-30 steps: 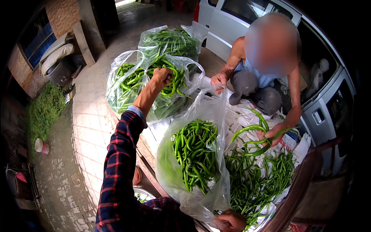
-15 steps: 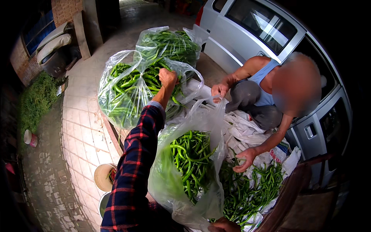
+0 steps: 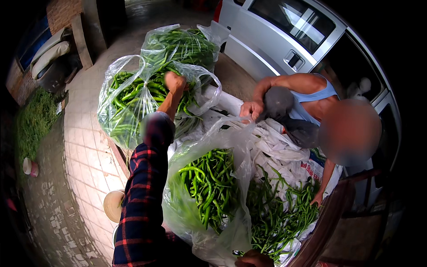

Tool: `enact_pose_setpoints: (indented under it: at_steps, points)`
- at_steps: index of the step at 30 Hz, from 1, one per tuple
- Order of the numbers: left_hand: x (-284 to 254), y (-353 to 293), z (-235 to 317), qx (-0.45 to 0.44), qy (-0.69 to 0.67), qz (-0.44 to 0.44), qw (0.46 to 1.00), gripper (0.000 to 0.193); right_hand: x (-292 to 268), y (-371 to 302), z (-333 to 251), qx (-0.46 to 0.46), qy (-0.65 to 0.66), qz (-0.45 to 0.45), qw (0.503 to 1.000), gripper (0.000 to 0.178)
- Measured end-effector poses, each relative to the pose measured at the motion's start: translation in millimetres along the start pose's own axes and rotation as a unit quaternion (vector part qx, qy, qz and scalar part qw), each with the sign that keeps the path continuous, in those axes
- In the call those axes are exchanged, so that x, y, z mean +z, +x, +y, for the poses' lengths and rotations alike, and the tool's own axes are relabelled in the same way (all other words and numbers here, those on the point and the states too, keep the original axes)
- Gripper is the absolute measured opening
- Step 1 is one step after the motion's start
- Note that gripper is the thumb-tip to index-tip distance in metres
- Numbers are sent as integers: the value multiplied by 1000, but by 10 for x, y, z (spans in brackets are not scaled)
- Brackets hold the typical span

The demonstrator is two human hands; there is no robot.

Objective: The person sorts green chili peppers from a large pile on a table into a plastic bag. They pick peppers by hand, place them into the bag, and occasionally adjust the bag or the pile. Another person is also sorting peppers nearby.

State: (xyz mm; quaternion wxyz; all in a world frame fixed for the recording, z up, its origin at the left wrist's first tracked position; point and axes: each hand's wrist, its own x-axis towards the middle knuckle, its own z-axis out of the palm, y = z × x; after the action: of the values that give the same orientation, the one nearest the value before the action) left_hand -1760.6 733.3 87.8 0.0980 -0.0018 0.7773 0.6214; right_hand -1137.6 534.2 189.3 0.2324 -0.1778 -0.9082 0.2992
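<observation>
My left hand (image 3: 175, 82) reaches into a tied-handled clear bag of green chili peppers (image 3: 129, 93); its fingers are curled over the peppers and partly hidden. At the lower edge, my right hand (image 3: 255, 259) is dark and cut off, closed at the near rim of an open plastic bag (image 3: 242, 213). Long green chili peppers (image 3: 209, 187) partly fill that bag. A co-worker's hand (image 3: 251, 110) is by the bag's far rim. The co-worker's other hand (image 3: 317, 199) touches loose chili peppers (image 3: 278, 213) on white sacking (image 3: 271, 144).
Another filled clear bag (image 3: 180, 46) stands behind. A silver van (image 3: 267, 40) is close behind the crouching co-worker (image 3: 307, 102). A dark rail (image 3: 331, 222) borders the right side. A pale bucket (image 3: 113, 205) sits left of my sleeve on the paving.
The whole view has shifted slightly. The co-worker's lower hand has moved right and down onto the loose peppers, and the co-worker leans lower. My left hand stays on the peppers in the far bag.
</observation>
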Motion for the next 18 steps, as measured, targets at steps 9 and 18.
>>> enact_pose_setpoints:
  at_steps: [9, 18]
  points:
    - [-334, 47, 184, 40, 13, 22, 999, 17, -14, 121, -7, 82, 207, 36, 974, 17]
    - [-641, -703, 437, 41, -147, -132, 979, 29, 3, 81, 68, 74, 226, 5, 971, 19]
